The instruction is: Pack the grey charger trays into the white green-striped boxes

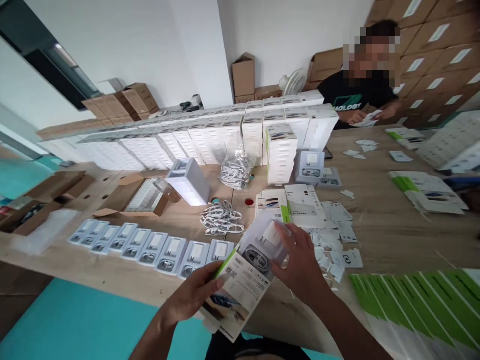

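My left hand [198, 290] is closed round the side of a white and green printed box [240, 295], held tilted near the table's front edge. My right hand [298, 255] grips the edge of a plastic tray [245, 240] with a white charger [270, 234] and a coiled cable [257, 258] in it. The tray's lower end sits inside the box's open top end; its upper part sticks out. To the left, a row of similar filled trays [148, 247] lies on the table. Loose coiled cables [223, 218] lie just beyond my hands.
Flat printed cartons [303, 205] and scattered white cards [339, 237] lie to the right, with green-edged boxes [416, 300] at the front right. Stacked white boxes [180, 140] line the table's back. A carton of chargers [144, 197] stands left. Across the table, a person [360, 100] handles white papers.
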Tool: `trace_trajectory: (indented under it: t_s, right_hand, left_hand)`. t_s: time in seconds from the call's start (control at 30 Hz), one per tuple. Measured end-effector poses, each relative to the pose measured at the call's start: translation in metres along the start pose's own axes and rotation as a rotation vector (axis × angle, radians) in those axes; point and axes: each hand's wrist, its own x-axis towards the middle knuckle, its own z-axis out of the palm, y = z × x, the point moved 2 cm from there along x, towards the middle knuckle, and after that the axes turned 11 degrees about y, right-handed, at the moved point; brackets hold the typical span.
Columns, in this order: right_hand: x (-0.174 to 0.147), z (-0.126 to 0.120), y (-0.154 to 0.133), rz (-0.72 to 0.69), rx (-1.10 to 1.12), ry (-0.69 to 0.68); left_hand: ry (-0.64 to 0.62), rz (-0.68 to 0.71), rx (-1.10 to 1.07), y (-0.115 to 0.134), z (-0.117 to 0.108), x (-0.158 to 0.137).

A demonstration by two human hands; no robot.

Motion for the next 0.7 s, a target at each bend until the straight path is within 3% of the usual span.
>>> trace_trajectory:
  t_s: [0.1,0.2,0.27,0.33,0.47,0.57,0.7]
  right_hand:
    - [-0.006,0.009,-0.015,-0.068,0.128,-0.158]
    - [-0.020,0.029,-0.039,-0.039,0.263,-0.284]
    - [-0.028,0.047,-0.054,0.071,0.291,-0.213]
    - [-0.036,0.068,-0.066,0.265,0.385,-0.110]
    - [-0.048,0.114,-0.088,0.648,0.868,-0.087]
    - [-0.056,0.141,-0.096,0.756,1.030,-0.098]
    - [-0.064,0.169,-0.098,0.831,1.067,-0.111]
  left_hand:
    - [0.029,0.050,-0.041,-0.010,-0.016,0.012]
    - [0.067,0.054,-0.117,-0.018,-0.034,0.016]
    - [0.095,0.058,-0.185,-0.023,-0.044,0.015]
    - [0.112,0.070,-0.264,-0.028,-0.053,0.013]
    - [0.078,0.091,-0.384,-0.048,-0.071,0.013]
    - [0.145,0.121,-0.419,-0.068,-0.092,0.020]
    - [0.285,0.118,-0.348,-0.081,-0.116,0.029]
